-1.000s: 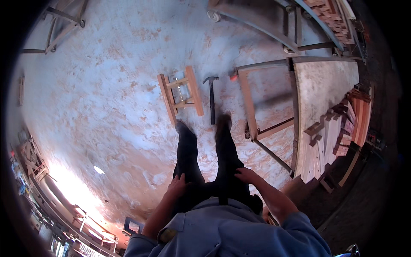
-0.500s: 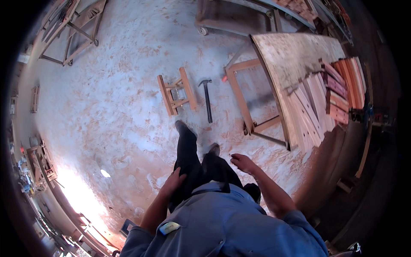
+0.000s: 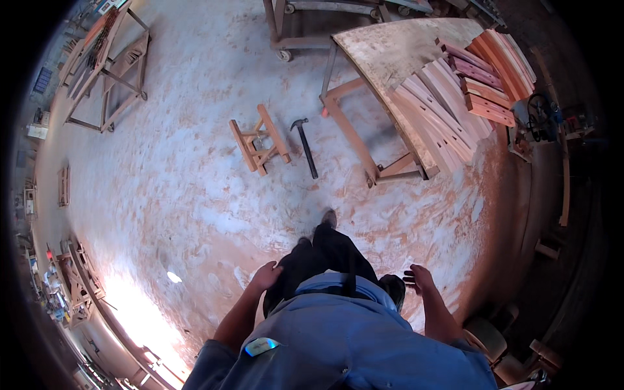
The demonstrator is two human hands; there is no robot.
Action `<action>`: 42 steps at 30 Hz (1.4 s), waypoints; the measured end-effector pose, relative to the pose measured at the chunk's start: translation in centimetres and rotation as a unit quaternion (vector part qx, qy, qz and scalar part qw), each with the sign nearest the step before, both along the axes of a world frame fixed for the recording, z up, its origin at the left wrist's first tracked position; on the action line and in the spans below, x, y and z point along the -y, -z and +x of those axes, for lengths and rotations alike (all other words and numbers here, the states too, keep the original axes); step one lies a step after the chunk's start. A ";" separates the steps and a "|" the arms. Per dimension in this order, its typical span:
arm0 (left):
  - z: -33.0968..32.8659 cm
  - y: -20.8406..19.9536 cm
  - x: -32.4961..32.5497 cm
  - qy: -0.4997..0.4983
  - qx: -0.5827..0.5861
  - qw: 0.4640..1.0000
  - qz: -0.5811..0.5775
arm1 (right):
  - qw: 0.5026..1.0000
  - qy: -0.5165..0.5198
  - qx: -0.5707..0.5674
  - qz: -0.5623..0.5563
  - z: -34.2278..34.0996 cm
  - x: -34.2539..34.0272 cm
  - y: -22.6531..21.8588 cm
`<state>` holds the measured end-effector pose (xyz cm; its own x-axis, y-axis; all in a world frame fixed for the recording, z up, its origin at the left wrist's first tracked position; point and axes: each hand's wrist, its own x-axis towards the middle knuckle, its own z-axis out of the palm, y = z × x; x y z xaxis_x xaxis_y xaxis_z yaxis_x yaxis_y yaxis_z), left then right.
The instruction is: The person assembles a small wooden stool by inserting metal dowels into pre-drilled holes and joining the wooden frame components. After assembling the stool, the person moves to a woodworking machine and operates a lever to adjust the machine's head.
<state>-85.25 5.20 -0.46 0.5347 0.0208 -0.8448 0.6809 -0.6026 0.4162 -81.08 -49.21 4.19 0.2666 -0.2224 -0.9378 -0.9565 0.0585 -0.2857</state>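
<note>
This is a woodworking shop. Sawdust covers the floor [image 3: 195,195] across the middle of the frame. A workbench [image 3: 390,52] at upper right carries stacked planks [image 3: 448,104]. On the floor at centre lie a small wooden frame [image 3: 259,138] and a claw hammer [image 3: 304,146]. Wooden trestles [image 3: 110,71] stand at upper left, more timber frames [image 3: 78,279] at lower left.

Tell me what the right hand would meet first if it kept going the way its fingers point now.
Probably nothing close: the right hand is open and empty, fingers spread toward bare dusty floor. Farther along stands the wooden worktable, though depth is unclear.
</note>
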 end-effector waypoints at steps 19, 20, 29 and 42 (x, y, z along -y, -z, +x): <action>-18.4 3.3 -2.9 -0.084 -0.004 0.995 0.049 | 0.818 -0.526 0.217 -0.088 -4.8 -12.9 -13.4; -18.6 3.4 -3.0 -0.096 0.006 0.994 0.050 | 0.774 -0.583 0.238 -0.066 -4.5 -13.8 -14.7; -12.7 -7.4 3.4 -0.049 0.052 0.997 0.036 | 0.798 -0.563 0.199 0.087 -8.3 -7.9 -13.5; -16.0 -20.4 18.1 0.260 -0.007 0.958 -0.118 | 0.846 -0.464 0.158 0.210 -14.5 10.0 -16.8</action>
